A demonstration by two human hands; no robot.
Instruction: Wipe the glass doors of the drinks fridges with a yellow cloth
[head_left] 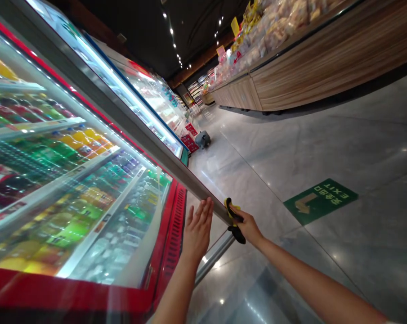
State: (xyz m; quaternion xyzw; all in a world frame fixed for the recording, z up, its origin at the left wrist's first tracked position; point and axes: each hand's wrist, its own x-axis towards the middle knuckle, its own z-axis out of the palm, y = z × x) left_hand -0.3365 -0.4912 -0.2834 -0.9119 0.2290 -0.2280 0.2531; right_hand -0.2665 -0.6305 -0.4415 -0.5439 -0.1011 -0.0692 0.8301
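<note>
A glass cooler door with a grey frame (pixel 149 150) stands swung out from a red drinks cooler (pixel 171 225). My left hand (pixel 198 229) lies flat near the frame's edge, fingers stretched out and holding nothing; whether it touches the glass I cannot tell. At the door's lower outer corner, my right hand (pixel 248 225) is closed around a soft-looking black-and-yellow item (pixel 236 233), perhaps a glove or cloth. That item is against the frame's edge, and part of it hangs below my fingers. Bottles in several colours (pixel 68 225) fill the shelves behind the glass.
Another lit cooler (pixel 139 99) stands farther along the left. A wood-panelled display counter (pixel 291 85) with bagged goods runs along the right. A green exit sign (pixel 319 201) is on the shiny grey floor (pixel 277 153). A grey object (pixel 202 140) sits beside the far cooler.
</note>
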